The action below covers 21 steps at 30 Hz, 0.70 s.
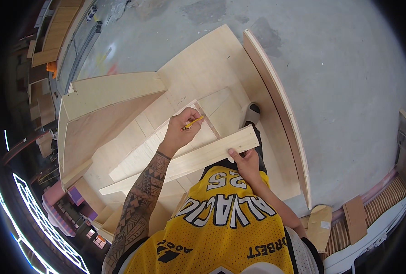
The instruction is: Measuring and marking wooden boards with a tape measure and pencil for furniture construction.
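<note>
A: What lies nearest?
B: At four o'clock, the right hand (246,165) grips one end of a long pale board (203,154), thumb on top; the board runs toward eight o'clock.
A: And the other hand?
B: Just off centre, toward ten o'clock, the left hand (181,131) pinches a yellow pencil (193,123), its tip near a narrow wooden strip (210,125); contact cannot be told.
A: How far has the work come?
B: The box-shaped upright (107,107) at ten and long side panel (283,116) at three already stand along a flat panel (198,59) at twelve. A dark mark (181,99) suggests some marking done; the held board appears unfastened.
</note>
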### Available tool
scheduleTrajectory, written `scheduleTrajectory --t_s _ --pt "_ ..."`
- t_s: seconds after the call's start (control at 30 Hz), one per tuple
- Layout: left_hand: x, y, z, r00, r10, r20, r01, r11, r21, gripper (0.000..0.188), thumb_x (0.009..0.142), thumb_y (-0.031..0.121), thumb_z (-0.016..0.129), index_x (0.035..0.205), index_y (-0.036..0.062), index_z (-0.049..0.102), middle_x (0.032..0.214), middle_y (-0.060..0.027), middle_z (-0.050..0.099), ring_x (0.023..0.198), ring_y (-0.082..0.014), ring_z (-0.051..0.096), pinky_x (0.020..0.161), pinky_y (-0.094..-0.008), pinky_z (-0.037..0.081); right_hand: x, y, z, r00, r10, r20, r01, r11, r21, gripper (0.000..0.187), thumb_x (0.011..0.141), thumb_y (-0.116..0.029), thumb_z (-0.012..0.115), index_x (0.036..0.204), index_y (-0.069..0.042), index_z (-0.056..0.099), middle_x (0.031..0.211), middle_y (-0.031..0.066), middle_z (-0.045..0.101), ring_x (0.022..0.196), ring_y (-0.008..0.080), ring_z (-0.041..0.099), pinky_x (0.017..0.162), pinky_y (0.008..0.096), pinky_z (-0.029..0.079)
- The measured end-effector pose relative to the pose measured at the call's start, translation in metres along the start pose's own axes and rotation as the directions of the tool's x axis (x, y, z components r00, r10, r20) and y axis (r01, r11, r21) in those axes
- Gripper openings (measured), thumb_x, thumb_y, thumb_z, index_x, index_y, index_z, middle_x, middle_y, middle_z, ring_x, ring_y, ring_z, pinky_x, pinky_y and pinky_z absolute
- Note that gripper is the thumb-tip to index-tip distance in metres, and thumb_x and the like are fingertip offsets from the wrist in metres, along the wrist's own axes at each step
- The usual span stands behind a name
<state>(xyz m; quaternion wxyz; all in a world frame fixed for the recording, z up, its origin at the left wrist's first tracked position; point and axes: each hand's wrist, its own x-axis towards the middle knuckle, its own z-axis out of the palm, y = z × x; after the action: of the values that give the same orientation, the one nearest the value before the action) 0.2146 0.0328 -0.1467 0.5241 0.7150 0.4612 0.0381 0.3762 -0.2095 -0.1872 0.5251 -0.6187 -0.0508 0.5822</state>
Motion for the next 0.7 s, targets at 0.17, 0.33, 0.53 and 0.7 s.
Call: scheduleTrajectory --t_s 0.17,0.33,0.53,0.7 --pt "0.001 0.008 -0.009 0.995 0.086 0.057 -0.086 0.996 0.0 0.011 0.1 0.001 0.074 0.11 0.0005 0.071 0.1 -0.006 0.081 0.094 -0.0117 0.075 0.09 -0.0298 0.059 0.0 -0.001 -0.001 1.0 0.011 -0.007 -0.012 0.997 -0.079 0.041 0.102 -0.013 0.084 0.135 0.005 0.067 0.13 0.0139 0.079 0.12 0.0194 0.073 0.109 0.0349 0.054" --pt "0.002 0.019 -0.015 0.992 0.047 0.119 -0.054 0.997 0.059 0.013 0.099 0.005 0.077 0.111 0.0023 0.074 0.1 -0.0045 0.081 0.093 -0.0113 0.075 0.086 -0.0302 0.06 -0.003 -0.006 0.001 0.999 0.028 -0.017 -0.03 0.996 -0.08 0.041 0.102 -0.015 0.084 0.133 0.006 0.067 0.128 0.0142 0.079 0.117 0.019 0.074 0.106 0.0343 0.056" --pt "0.005 0.024 -0.019 0.988 0.06 0.144 -0.074 0.993 0.094 0.016 0.099 0.007 0.079 0.113 0.0029 0.075 0.1 -0.0056 0.081 0.092 -0.0146 0.076 0.086 -0.0305 0.06 -0.004 -0.011 0.004 0.999 0.02 -0.03 -0.023 0.997 -0.074 0.04 0.103 -0.013 0.083 0.134 0.006 0.066 0.128 0.0139 0.079 0.118 0.0194 0.074 0.107 0.035 0.056" --pt "0.006 0.029 -0.021 0.986 0.04 0.164 -0.056 0.994 0.097 0.015 0.099 0.006 0.079 0.112 0.0023 0.074 0.1 -0.0061 0.081 0.092 -0.0156 0.076 0.086 -0.0312 0.061 -0.005 -0.015 0.006 0.999 0.019 -0.038 -0.021 0.998 -0.062 0.04 0.103 -0.013 0.083 0.134 0.007 0.066 0.127 0.0144 0.079 0.118 0.0195 0.074 0.107 0.0348 0.056"
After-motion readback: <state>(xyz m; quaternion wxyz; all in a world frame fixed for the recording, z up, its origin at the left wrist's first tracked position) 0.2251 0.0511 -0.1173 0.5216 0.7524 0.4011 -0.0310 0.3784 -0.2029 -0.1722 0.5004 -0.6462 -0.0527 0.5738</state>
